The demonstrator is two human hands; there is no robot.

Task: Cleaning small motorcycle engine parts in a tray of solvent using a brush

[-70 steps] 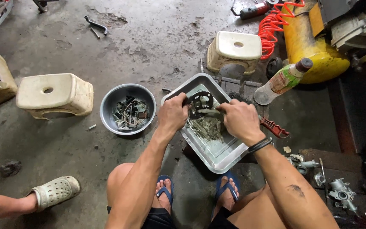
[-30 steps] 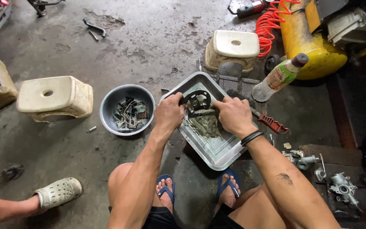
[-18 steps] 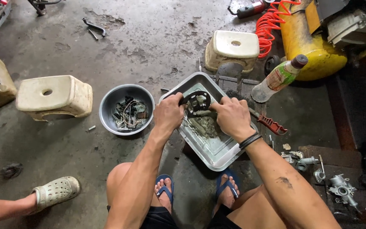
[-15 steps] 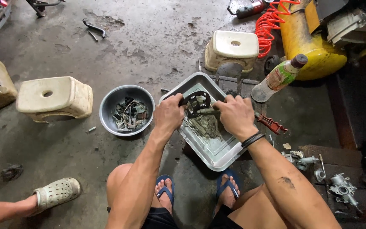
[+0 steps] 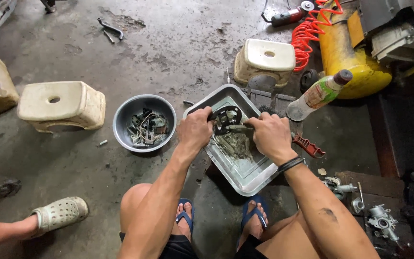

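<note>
I squat over a rectangular metal tray [image 5: 257,178] holding dirty liquid. My left hand [image 5: 195,129] grips a black round perforated metal part [image 5: 228,116] by its left edge, just above the tray. My right hand [image 5: 271,135] is closed around a brush handle, and the brush's front end [image 5: 236,127] presses against the black part. Most of the brush is hidden inside my fist.
A grey bowl [image 5: 123,112] of small parts and wires sits left of the tray. Three pale plastic stools [image 5: 61,104] [image 5: 265,57] stand around. A plastic bottle [image 5: 320,93], red-handled tool [image 5: 308,146], yellow tank with red coiled hose [image 5: 355,57], carburettor parts [image 5: 379,223], another person's sandalled foot [image 5: 58,212].
My right hand has made short back-and-forth strokes with the brush against the black part. My left hand has kept holding the part over the tray.
</note>
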